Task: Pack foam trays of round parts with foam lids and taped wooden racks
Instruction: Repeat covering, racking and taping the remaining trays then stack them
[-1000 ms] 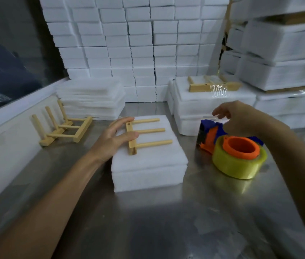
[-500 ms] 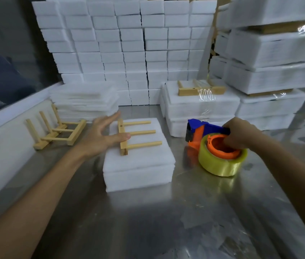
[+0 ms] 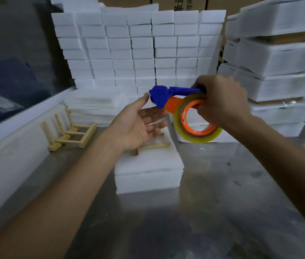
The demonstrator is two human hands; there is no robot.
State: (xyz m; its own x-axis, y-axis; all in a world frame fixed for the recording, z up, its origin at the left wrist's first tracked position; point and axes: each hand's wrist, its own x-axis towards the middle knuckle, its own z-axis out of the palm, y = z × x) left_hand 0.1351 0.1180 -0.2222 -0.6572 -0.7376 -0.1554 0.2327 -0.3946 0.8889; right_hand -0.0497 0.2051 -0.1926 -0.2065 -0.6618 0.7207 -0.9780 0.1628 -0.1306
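Stacked white foam blocks (image 3: pixel 144 53) noted behind steel surface (image 3: pixel 222 184). Tape dispenser (image 3: pixel 185 107) gripped aloft by right hand (image 3: pixel 220 101); left hand (image 3: pixel 138 122) spread open, palm up, beneath its blue head. Lidded foam tray (image 3: pixel 148 169) with wooden rack (image 3: pixel 153 146) observed below; spare rack (image 3: pixel 67 131) left.

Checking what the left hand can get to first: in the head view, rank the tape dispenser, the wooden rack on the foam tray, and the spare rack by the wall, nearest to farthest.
From the left hand:
1. Tape dispenser, at its fingertips, held by the right hand.
2. Wooden rack on the foam tray, just below the palm.
3. Spare rack, left, against the wall.
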